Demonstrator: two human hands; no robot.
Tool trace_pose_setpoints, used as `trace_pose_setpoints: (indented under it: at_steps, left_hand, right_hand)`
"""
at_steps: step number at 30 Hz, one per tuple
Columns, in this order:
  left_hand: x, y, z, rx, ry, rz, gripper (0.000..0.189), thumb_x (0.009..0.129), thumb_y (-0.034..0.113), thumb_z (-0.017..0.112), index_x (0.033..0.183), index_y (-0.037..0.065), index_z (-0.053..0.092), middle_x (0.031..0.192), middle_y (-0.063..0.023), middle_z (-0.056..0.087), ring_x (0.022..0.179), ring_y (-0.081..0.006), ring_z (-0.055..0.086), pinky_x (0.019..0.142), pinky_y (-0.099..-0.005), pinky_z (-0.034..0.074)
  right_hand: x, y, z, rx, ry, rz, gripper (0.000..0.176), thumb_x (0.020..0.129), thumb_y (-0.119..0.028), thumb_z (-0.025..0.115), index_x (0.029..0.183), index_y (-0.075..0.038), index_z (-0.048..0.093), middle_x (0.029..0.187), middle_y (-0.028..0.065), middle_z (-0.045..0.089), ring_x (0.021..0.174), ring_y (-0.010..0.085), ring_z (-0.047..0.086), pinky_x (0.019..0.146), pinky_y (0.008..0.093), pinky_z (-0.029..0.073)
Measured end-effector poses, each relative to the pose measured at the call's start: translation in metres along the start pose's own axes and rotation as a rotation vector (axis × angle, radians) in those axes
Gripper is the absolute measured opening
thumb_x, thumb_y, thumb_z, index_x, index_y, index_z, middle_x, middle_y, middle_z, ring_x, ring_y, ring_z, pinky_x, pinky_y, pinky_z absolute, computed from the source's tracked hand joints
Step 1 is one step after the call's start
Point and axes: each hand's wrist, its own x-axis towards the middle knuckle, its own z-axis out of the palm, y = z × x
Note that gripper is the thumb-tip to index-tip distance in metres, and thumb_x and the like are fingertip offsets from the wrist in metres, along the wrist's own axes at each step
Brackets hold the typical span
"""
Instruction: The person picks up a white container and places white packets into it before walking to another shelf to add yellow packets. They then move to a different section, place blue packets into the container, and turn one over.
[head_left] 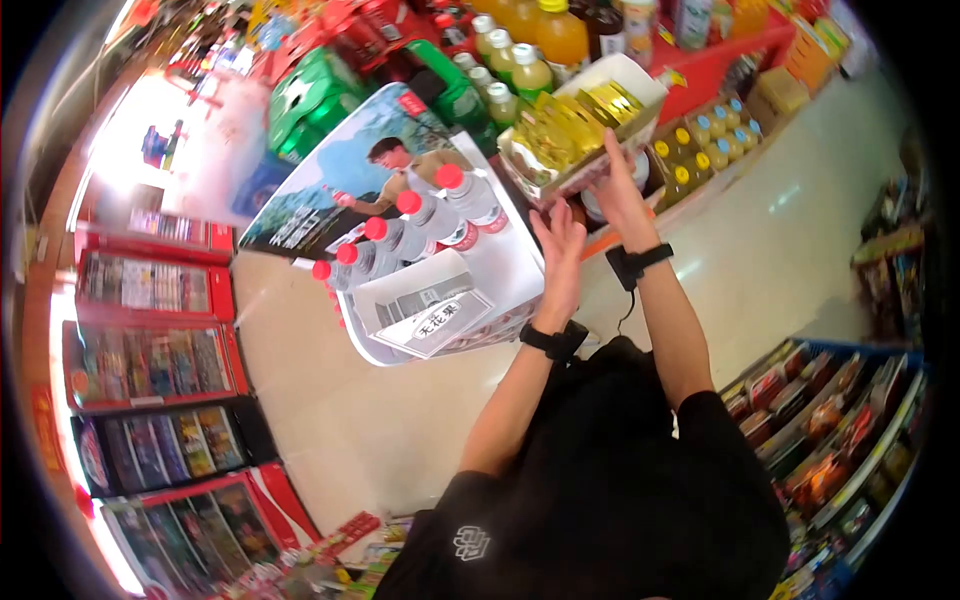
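Observation:
A white carton (527,178) packed with gold-wrapped sachets (565,130) sits tilted in this view among the drinks. My right hand (622,200) lies along its near right side, fingers stretched out and overlapping the carton's edge. Just below the carton's near corner is my left hand (562,250), palm turned inward with the fingers apart. Left of my hands stands a white display stand (510,265) with a row of red-capped water bottles (425,215). An opened, empty-looking box with Chinese lettering (437,318) rests at the stand's front.
Juice bottles (530,72) and green bottle packs (315,105) crowd behind the carton. Small yellow- and blue-capped bottles (700,150) fill trays at the right. Red-framed fridges (150,365) line the left side. Snack shelves (830,430) stand at lower right.

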Motion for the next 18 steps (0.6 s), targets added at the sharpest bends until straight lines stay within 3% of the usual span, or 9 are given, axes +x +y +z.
trace_pose_setpoints:
  at_steps: [2, 3, 4, 5, 6, 8, 10, 15, 18]
  left_hand:
    - [-0.008, 0.004, -0.001, 0.161, -0.046, 0.046, 0.086, 0.096, 0.025, 0.052, 0.147, 0.008, -0.015, 0.155, -0.0117, 0.014, 0.143, -0.0244, 0.014, 0.115, -0.0388, 0.016]
    - [-0.008, 0.000, -0.006, 0.240, -0.102, 0.126, 0.081, 0.097, 0.023, 0.052, 0.148, 0.007, -0.009, 0.154, -0.0109, 0.015, 0.142, -0.0233, 0.015, 0.114, -0.0380, 0.016]
    - [-0.011, -0.003, -0.013, 0.329, -0.146, 0.194, 0.076, 0.097, 0.021, 0.051, 0.149, 0.006, -0.002, 0.154, -0.0101, 0.016, 0.142, -0.0223, 0.016, 0.114, -0.0372, 0.016]
    - [-0.021, 0.012, -0.018, 0.338, -0.208, 0.145, 0.070, 0.097, 0.019, 0.051, 0.149, 0.005, 0.006, 0.153, -0.0102, 0.019, 0.142, -0.0219, 0.017, 0.114, -0.0373, 0.017]
    - [-0.029, 0.033, -0.019, 0.344, -0.274, 0.081, 0.064, 0.097, 0.017, 0.050, 0.148, 0.005, 0.014, 0.152, -0.0103, 0.022, 0.141, -0.0215, 0.019, 0.114, -0.0375, 0.018]
    - [-0.046, 0.098, -0.024, 0.390, -0.433, 0.052, 0.055, 0.097, 0.015, 0.049, 0.145, 0.003, 0.025, 0.150, -0.0108, 0.028, 0.140, -0.0219, 0.023, 0.113, -0.0385, 0.022]
    - [-0.074, 0.145, -0.041, 0.220, -0.442, 0.012, 0.052, 0.098, 0.017, 0.047, 0.144, 0.003, 0.027, 0.147, -0.0123, 0.033, 0.137, -0.0239, 0.030, 0.111, -0.0408, 0.026]
    - [-0.165, 0.206, -0.116, 0.177, -0.224, 0.113, 0.074, 0.090, 0.043, 0.057, 0.140, -0.005, 0.031, 0.140, -0.0207, 0.042, 0.129, -0.0315, 0.042, 0.106, -0.0445, 0.033]
    - [-0.225, 0.204, -0.162, 0.144, 0.016, 0.238, 0.079, 0.087, 0.050, 0.057, 0.138, -0.005, 0.034, 0.136, -0.0220, 0.045, 0.124, -0.0328, 0.047, 0.104, -0.0461, 0.037]
  right_hand:
    - [-0.007, -0.002, -0.015, -0.079, -0.194, -0.037, 0.064, 0.084, -0.051, 0.065, 0.131, -0.021, 0.035, 0.127, 0.0010, 0.046, 0.115, 0.0198, 0.046, 0.097, 0.0432, 0.035]
    - [-0.003, 0.003, -0.019, -0.089, -0.100, -0.020, 0.061, 0.085, -0.050, 0.064, 0.131, -0.020, 0.036, 0.127, 0.0003, 0.047, 0.115, 0.0196, 0.047, 0.098, 0.0426, 0.036]
    - [0.012, 0.011, -0.040, -0.130, -0.168, -0.020, 0.057, 0.088, -0.048, 0.061, 0.131, -0.019, 0.038, 0.128, 0.0005, 0.048, 0.117, 0.0198, 0.047, 0.098, 0.0431, 0.036]
    - [0.016, 0.012, -0.056, -0.157, -0.225, 0.012, 0.052, 0.090, -0.045, 0.059, 0.130, -0.019, 0.039, 0.126, 0.0009, 0.049, 0.116, 0.0209, 0.048, 0.099, 0.0433, 0.037]
    - [0.008, 0.011, -0.057, -0.189, -0.089, -0.019, 0.056, 0.090, -0.041, 0.060, 0.134, -0.016, 0.036, 0.129, 0.0044, 0.050, 0.121, 0.0228, 0.047, 0.100, 0.0428, 0.037]
    - [-0.004, 0.009, -0.056, -0.211, -0.044, -0.064, 0.060, 0.092, -0.035, 0.058, 0.140, -0.013, 0.030, 0.135, 0.0095, 0.047, 0.128, 0.0245, 0.042, 0.102, 0.0421, 0.035]
    - [-0.008, 0.005, -0.068, -0.237, -0.176, -0.068, 0.063, 0.093, -0.030, 0.056, 0.144, -0.010, 0.025, 0.140, 0.0133, 0.042, 0.132, 0.0260, 0.038, 0.104, 0.0423, 0.033]
    - [-0.025, 0.014, -0.076, -0.321, -0.152, -0.065, 0.055, 0.094, -0.023, 0.054, 0.143, -0.011, 0.031, 0.138, 0.0099, 0.043, 0.126, 0.0218, 0.041, 0.102, 0.0389, 0.035]
    - [-0.043, 0.019, -0.066, -0.380, -0.161, -0.123, 0.046, 0.095, -0.020, 0.052, 0.138, -0.011, 0.038, 0.132, 0.0079, 0.047, 0.119, 0.0189, 0.046, 0.097, 0.0358, 0.038]
